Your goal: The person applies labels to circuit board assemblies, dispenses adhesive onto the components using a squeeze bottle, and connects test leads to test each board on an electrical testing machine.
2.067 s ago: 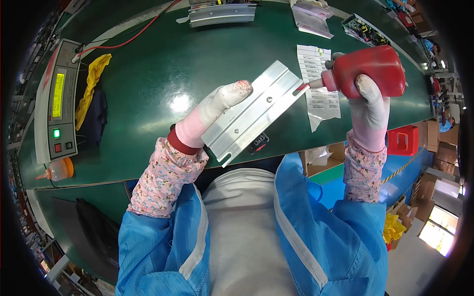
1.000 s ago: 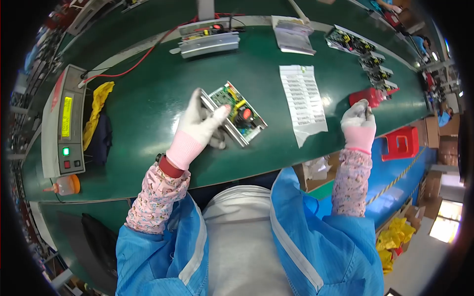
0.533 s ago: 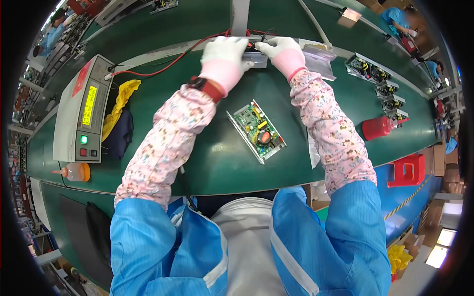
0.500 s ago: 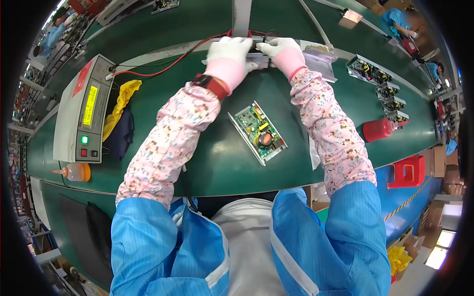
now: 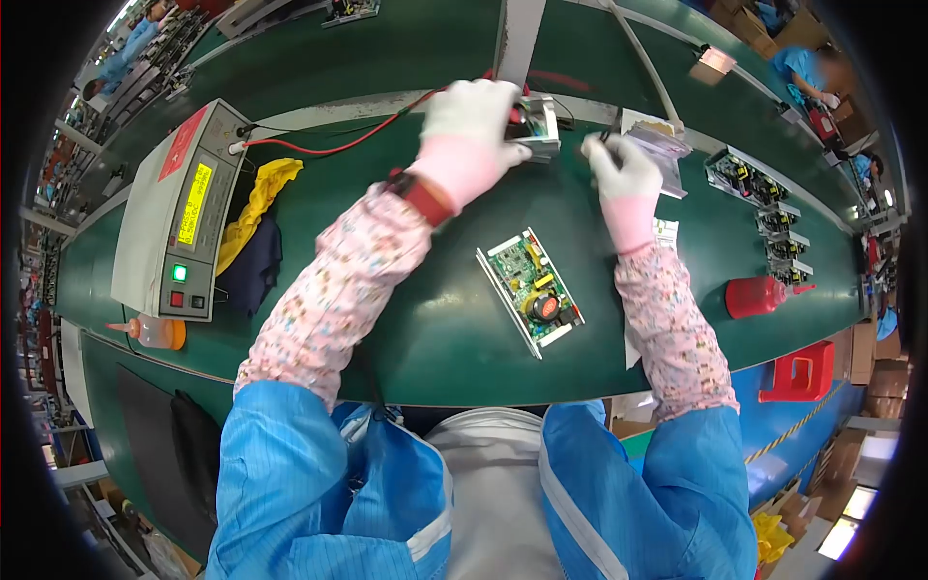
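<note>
My left hand (image 5: 471, 126), in a white and pink glove, is closed around a circuit board in a metal frame (image 5: 544, 135) at the back of the bench, beside the post. It partly covers that board. To the right, my right hand (image 5: 623, 179) is gloved too, its fingers pinched on a small dark thing I cannot make out. A second circuit board (image 5: 532, 290), green with a metal side plate, lies flat between my forearms. At left stands a tester (image 5: 174, 217) with a lit yellow display and a green lamp.
Left of my arm lie a yellow cloth (image 5: 256, 208) and a dark cloth (image 5: 253, 266). A bottle with an orange base (image 5: 159, 332) stands below the tester. Several boards (image 5: 749, 179) line the right side, near a red bottle (image 5: 756, 298). A metal post (image 5: 520, 43) rises behind.
My right hand has come away from the board at the back, moving right and toward me. My left hand stays on that board, which now shows more of its frame.
</note>
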`<state>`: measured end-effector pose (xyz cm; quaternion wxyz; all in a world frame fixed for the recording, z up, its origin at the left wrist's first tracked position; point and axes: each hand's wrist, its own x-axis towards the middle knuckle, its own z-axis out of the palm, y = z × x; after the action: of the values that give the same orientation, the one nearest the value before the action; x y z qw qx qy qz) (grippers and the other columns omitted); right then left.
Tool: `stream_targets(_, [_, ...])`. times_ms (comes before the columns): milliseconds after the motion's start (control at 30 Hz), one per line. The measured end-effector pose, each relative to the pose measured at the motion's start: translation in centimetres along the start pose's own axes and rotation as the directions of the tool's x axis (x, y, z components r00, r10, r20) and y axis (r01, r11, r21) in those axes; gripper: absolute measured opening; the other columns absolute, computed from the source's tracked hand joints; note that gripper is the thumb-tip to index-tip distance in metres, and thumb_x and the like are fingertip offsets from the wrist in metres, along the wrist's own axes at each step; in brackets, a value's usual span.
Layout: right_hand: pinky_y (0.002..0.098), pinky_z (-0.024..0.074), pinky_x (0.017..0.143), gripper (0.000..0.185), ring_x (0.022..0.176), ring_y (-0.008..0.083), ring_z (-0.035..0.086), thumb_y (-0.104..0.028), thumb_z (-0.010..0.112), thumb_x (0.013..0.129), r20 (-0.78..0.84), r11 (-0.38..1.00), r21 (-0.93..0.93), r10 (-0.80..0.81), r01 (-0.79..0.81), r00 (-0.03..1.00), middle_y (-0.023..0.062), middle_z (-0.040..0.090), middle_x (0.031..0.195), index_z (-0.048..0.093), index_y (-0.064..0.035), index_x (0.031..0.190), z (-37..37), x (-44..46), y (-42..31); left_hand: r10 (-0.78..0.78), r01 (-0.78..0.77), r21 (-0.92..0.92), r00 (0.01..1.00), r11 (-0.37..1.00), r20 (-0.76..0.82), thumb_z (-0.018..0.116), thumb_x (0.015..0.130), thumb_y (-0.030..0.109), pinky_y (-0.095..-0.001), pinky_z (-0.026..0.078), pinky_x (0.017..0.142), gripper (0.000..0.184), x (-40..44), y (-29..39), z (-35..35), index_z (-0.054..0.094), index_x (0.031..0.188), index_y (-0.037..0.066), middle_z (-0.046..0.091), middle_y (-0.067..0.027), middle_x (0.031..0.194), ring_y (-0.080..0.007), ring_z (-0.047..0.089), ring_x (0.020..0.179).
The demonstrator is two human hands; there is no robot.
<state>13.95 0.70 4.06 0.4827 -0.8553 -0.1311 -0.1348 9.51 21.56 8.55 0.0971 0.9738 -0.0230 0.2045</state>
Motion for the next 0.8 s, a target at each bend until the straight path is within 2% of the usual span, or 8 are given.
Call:
stream_targets(133, [0.0254,0.0427,0.056,0.022,0.057,0.0098,0.051,-0.02,0.07,0.091,0.128,0.997,-0.022,0.08,-0.078,0.989,0.0027,0.067,0.07,0.074,0.0004,0.095,0.3,-2.5,2.4,-0.222,0.229,0.009,0.953,0.973,-0.208,0.084,0.071,0.026,-0.041,0.053,0.083,0.052,0.6,-5.5,-1.2,0.067,0.117,0.008,0.071,-0.0111,0.103,-0.033,0.066,0.091])
stream_targets(200, [0.024,0.0423,0.056,0.02,0.058,0.0088,0.051,-0.018,0.07,0.091,0.125,0.999,-0.007,0.052,-0.051,0.991,0.0023,0.068,0.072,0.074,0.0011,0.096,0.6,-3.1,2.6,-0.185,0.228,0.116,0.937,0.967,-0.298,0.082,0.073,0.026,-0.0411,0.052,0.084,0.051,2.2,-10.0,0.8,0.066,0.119,0.01,0.072,-0.01,0.105,-0.034,0.066,0.092])
stream_targets(333, [0.0195,0.0414,0.056,0.016,0.06,0.0057,0.051,-0.012,0.07,0.092,0.094,0.999,0.027,-0.026,0.023,0.995,0.0011,0.069,0.075,0.073,0.003,0.097,1.1,-3.3,2.4,-0.206,0.26,0.27,0.955,0.927,-0.213,0.079,0.076,0.026,-0.0419,0.051,0.088,0.049,4.7,-15.2,3.8,0.064,0.121,0.012,0.071,-0.009,0.111,-0.0342,0.065,0.099])
stream_targets(467, [0.0247,0.0417,0.054,0.016,0.056,0.0101,0.051,-0.015,0.072,0.089,0.078,1.0,0.025,-0.013,0.012,0.997,0.0022,0.066,0.069,0.074,0.0001,0.094,0.9,-3.4,2.3,-0.11,0.182,0.419,0.976,0.89,-0.189,0.076,0.078,0.024,-0.043,0.048,0.093,0.05,4.8,-16.5,6.4,0.063,0.125,0.014,0.068,-0.0087,0.118,-0.0341,0.062,0.106])
stream_targets(567, [0.0247,0.042,0.054,0.016,0.056,0.0105,0.051,-0.015,0.072,0.089,0.071,1.0,0.015,-0.02,0.019,0.997,0.0023,0.066,0.069,0.074,0.0,0.093,1.1,-3.3,2.7,0.17,0.037,0.417,0.877,0.908,-0.449,0.077,0.077,0.023,-0.0409,0.048,0.09,0.04,3.2,-13.7,5.1,0.065,0.113,0.013,0.068,-0.0079,0.111,-0.0327,0.062,0.102])
stream_targets(633, [0.0246,0.0424,0.054,0.016,0.055,0.0108,0.052,-0.015,0.072,0.089,0.063,1.0,-0.001,-0.025,0.025,0.998,0.0025,0.067,0.069,0.074,-0.0001,0.093,1.1,-3.3,3.0,0.206,-0.225,-0.065,0.954,0.972,-0.217,0.077,0.08,0.021,-0.0426,0.046,0.098,0.048,0.3,-9.2,2.2,0.064,0.124,0.01,0.067,-0.0097,0.119,-0.0334,0.061,0.108])
stream_targets(700, [0.0248,0.0425,0.054,0.016,0.055,0.011,0.052,-0.016,0.072,0.089,0.067,1.0,-0.006,-0.009,0.009,0.998,0.0025,0.066,0.068,0.074,-0.0002,0.092,0.9,-3.6,2.9,0.32,-0.167,-0.609,0.935,0.776,0.152,0.078,0.081,0.024,-0.041,0.046,0.1,0.043,-4.3,-4.8,-1.7,0.066,0.118,0.007,0.068,-0.0086,0.116,-0.0323,0.06,0.107])
stream_targets(800, [0.0253,0.043,0.055,0.018,0.056,0.0114,0.053,-0.018,0.073,0.088,0.069,1.0,0.007,-0.005,0.005,0.998,0.0025,0.066,0.068,0.074,-0.0004,0.091,0.8,-3.4,2.3,0.615,-0.39,-0.674,0.78,0.627,0.121,0.08,0.08,0.026,-0.0371,0.045,0.1,0.028,-9.8,-1.0,-2.5,0.07,0.101,0.01,0.068,-0.0051,0.108,-0.0263,0.061,0.099])
